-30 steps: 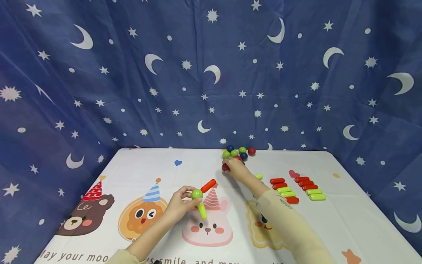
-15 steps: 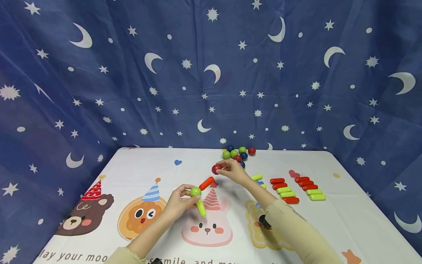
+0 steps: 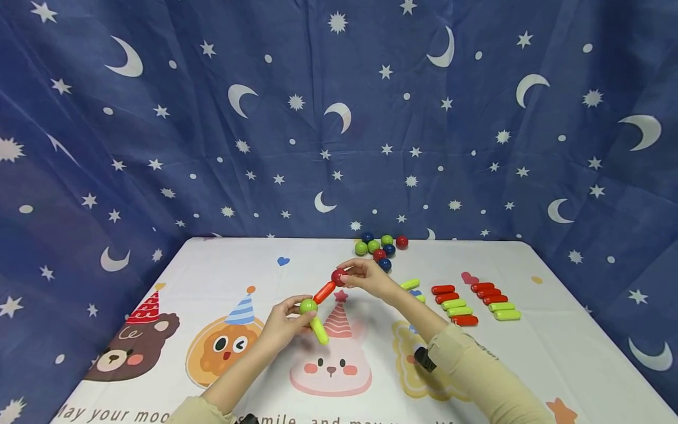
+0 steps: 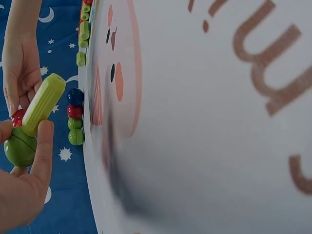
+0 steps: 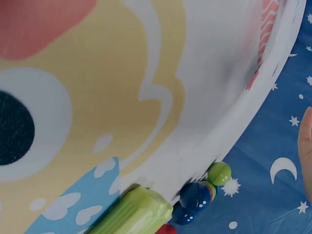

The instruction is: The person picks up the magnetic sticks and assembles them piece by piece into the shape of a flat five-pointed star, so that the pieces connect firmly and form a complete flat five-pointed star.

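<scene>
Rod-and-ball chain (image 3: 309, 308): we see it below centre in the head view, before a blue curtain (image 3: 296, 182), over a white table (image 3: 228, 271); the left hand (image 3: 284, 323) pinches its green ball (image 3: 308, 305) between a green rod (image 3: 319, 331) and a red rod (image 3: 324, 292), the right hand (image 3: 369, 278) a red ball (image 3: 338, 277) at the red rod's upper end; loose rods (image 3: 458, 311) lie lower right, loose balls (image 3: 374, 246) right of centre

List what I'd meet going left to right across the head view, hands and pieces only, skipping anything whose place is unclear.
Left hand → green ball → red stick → red ball → right hand → nearer row of sticks → rightmost row of sticks
</scene>
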A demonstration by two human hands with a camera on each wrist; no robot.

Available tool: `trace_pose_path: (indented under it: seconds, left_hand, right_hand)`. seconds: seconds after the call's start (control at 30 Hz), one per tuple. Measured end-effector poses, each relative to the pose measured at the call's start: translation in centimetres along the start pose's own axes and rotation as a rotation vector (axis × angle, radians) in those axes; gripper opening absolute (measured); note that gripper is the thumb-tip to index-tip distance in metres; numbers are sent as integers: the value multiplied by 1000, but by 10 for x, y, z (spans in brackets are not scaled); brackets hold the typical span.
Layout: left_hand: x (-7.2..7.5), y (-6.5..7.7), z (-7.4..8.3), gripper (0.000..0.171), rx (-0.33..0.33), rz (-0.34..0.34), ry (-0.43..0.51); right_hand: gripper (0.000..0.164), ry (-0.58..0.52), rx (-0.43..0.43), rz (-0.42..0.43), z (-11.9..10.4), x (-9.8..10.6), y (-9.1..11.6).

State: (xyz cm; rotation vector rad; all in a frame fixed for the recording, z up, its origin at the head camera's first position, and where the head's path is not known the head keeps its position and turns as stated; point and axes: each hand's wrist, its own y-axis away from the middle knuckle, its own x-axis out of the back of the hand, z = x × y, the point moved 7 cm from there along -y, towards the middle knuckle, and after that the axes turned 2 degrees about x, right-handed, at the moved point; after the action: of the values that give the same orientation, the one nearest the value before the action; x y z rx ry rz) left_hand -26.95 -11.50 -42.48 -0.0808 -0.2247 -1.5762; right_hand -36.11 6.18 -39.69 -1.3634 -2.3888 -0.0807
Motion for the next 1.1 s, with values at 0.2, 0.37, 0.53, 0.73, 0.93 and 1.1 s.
trace_pose_path:
  seconds: [0.2, 0.37, 0.53, 0.73, 0.93, 1.1]
  left_hand:
    - [3, 2, -1, 38, 9, -15, -32]
    - [3, 1, -6, 36, 43, -68, -153]
    - [2, 4, -7, 30, 32, -91, -220]
    - [9, 7, -9, 29, 51, -46, -264]
    - [18, 4, -16, 29, 74, 1, -338]
    - [25, 3, -13, 28, 27, 24, -430]
  right_hand:
    - [32, -3, 2, -29, -1, -4, 0]
    - [33, 8, 18, -101, -2, -13, 2]
    - [31, 58, 21, -123, 0, -18, 3]
    - [28, 147, 41, -105, 6, -19, 0]
    - [23, 231, 47, -68, 13, -15, -6]
    - [21, 322, 68, -44, 15, -9, -10]
